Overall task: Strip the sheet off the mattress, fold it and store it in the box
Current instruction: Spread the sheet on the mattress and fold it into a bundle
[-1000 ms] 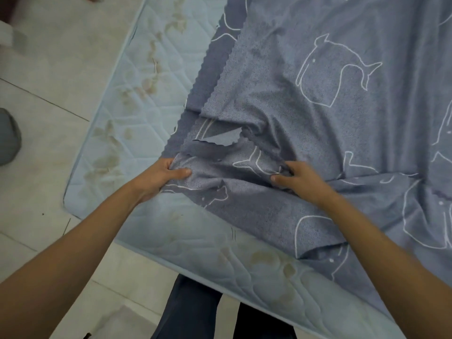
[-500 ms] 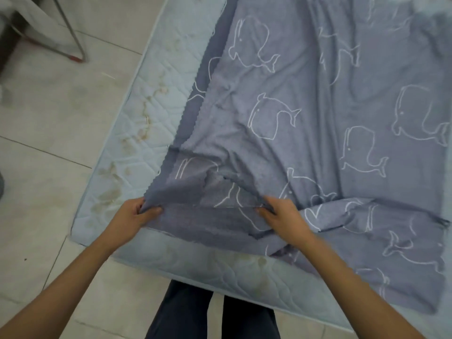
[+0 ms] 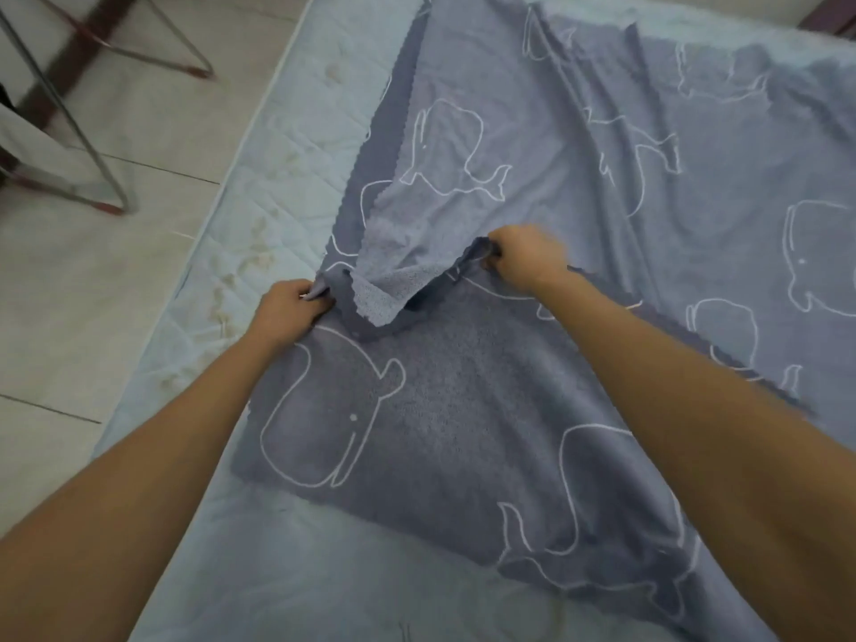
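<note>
Far left: metal frame (image 3: 92,145), thin legs with red tips. It is motion-blurred and cut off by the top and left picture edges, so I cannot tell what it is. It stands on tiled floor (image 3: 69,280) beside the mattress's left edge.

Mattress (image 3: 259,178): pale blue, quilted, with brownish stains along the left edge. It lies bare along the left and near edges. The near-left corner is hidden behind the left forearm.

Left hand (image 3: 289,312): close to the left edge, fingers clenched on a bunched bit of sheet edge. The fingertips are buried in cloth and out of sight.

Sheet (image 3: 463,410): grey-blue with white whale outlines, lying on the mattress, doubled over. A darker flap spreads toward the near edge, and paler layers run back to the far right. Between the hands a scalloped corner sags in a loose point. The layer count there is hard to make out. The right side runs off the picture, and part sits under the right forearm.

Right hand (image 3: 523,259): knuckles up, slightly blurred, fingers curled round a gathered fold of sheet.

Far-right corner: dark shape (image 3: 833,13), cropped and unidentifiable.
</note>
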